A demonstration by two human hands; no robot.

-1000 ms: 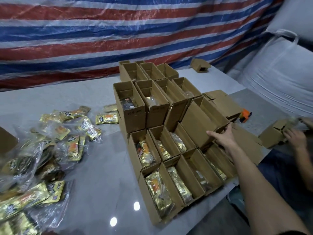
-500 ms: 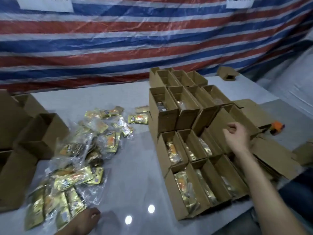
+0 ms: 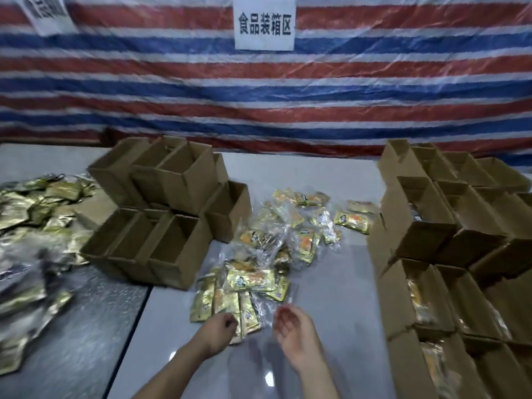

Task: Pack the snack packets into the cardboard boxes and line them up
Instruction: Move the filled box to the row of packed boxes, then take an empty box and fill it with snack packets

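Motion blur softened most of the view, esp. toward the edges. The far-left heap of foil packets (image 3: 31, 214) ran off the frame, silver and dull gold, print unreadable. The filled cardboard boxes (image 3: 417, 298) on the right were cut by the right and bottom edges. Only orange-gold glints showed in the near ones, and the back rows' contents couldn't be made out. A paper notice (image 3: 46, 12) top left was cropped and smeared. The white sign (image 3: 264, 25) on the striped tarp (image 3: 259, 96) read 食品装箱区.

Both forearms entered from the bottom edge. The left hand (image 3: 218, 329) had its fingers curled at the near edge of the snack packets (image 3: 253, 280). Whether it pinched one couldn't be told through the blur. The right hand (image 3: 293, 326) was just beside it, not touching it, palm turned inward, fingers loosely spread, holding nothing.

The snack packets lay scattered mid-table, between the two box groups. They were flat rectangular pouches of shiny gold foil w/ orange panels, several inside a crinkled clear plastic bag (image 3: 267, 246). Left of them stood the empty cardboard boxes (image 3: 172, 249), plain brown, oblong, open-topped, in two tiers, some tilted. The table (image 3: 331, 254) was glossy white, w/ a grey speckled surface (image 3: 92, 341) adjoining on the left.
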